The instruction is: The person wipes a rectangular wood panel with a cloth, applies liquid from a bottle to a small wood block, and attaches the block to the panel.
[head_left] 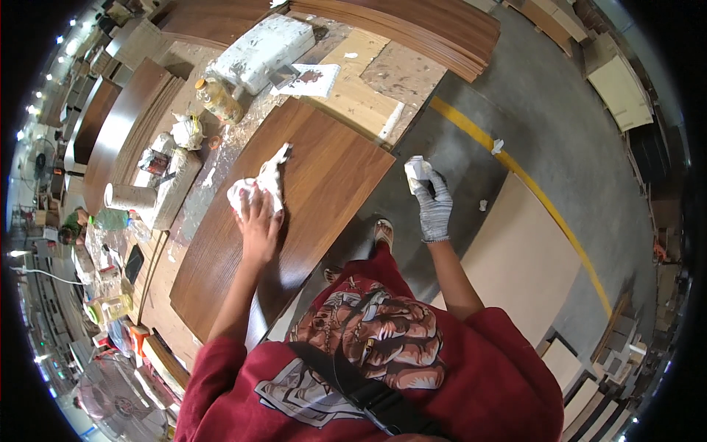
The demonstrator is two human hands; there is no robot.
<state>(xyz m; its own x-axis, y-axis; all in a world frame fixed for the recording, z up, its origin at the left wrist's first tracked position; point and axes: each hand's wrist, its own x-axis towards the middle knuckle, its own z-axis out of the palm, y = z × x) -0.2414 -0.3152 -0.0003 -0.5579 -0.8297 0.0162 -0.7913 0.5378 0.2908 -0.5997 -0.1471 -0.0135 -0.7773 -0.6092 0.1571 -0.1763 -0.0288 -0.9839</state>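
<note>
stained white sheet (325,82), far: markings too small to read | wood-grain board (331,166) on workbench (412,77), long axis near left to far right, near end partly hidden by left forearm (239,296) | left hand (259,221) spread on white rag (270,180) atop board, cannot tell if clenched | gloved right hand (434,204) grasping small white item (417,171), kind unclear

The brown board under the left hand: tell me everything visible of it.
The board is a flat, rectangular panel with dark wood grain, apparently smooth, with a pale glare near the person. It lies face up, slanting across the picture, on the workbench. The bare left hand rests a crumpled white cloth on it.
</note>
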